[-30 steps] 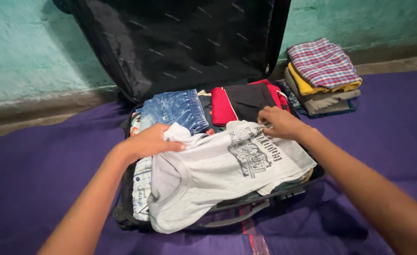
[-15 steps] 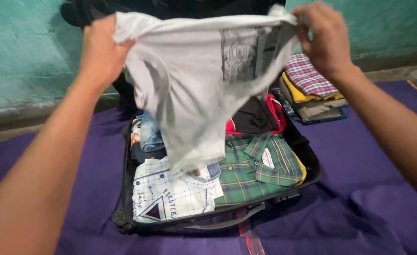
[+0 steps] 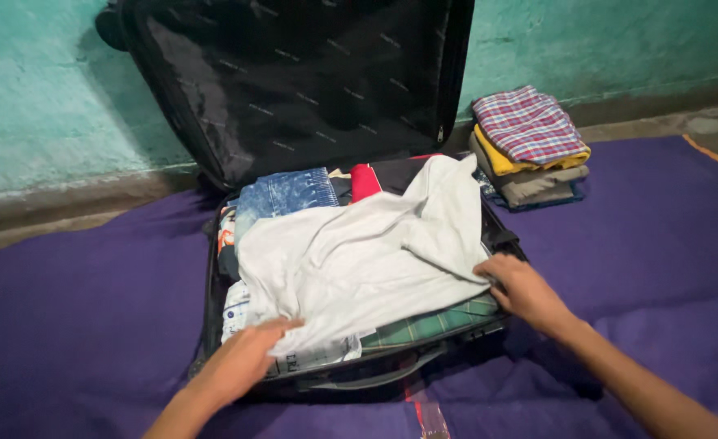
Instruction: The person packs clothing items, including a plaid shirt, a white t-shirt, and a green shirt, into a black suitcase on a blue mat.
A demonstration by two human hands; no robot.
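I am looking down at a pale grey T-shirt (image 3: 359,260) that is lying spread and rumpled over the packed clothes in an open black suitcase (image 3: 213,276). It is showing its plain side, with soft folds running across it and one corner flopping up toward the far right of the case. My left hand (image 3: 245,362) is pressing down on the near left hem, fingers closing on the cloth; my right hand (image 3: 517,284) is pinching the near right edge at the suitcase rim. Both are grasping the shirt.

Peeking out from under it, I am seeing a green plaid shirt (image 3: 432,325) at the near right, a white checked shirt (image 3: 237,313) at the near left, folded denim (image 3: 286,195) at the far left and a red garment (image 3: 365,180) beside that.

The suitcase is sitting on a purple mat (image 3: 74,309), its black lined lid (image 3: 294,81) standing open against a teal wall (image 3: 42,89). A stack of folded clothes (image 3: 530,146), checked on top with yellow beneath, is resting on the mat just right of the case.

The T-shirt's long axis is running from near left to far right, diagonally across the case. I cannot tell which end is the collar.
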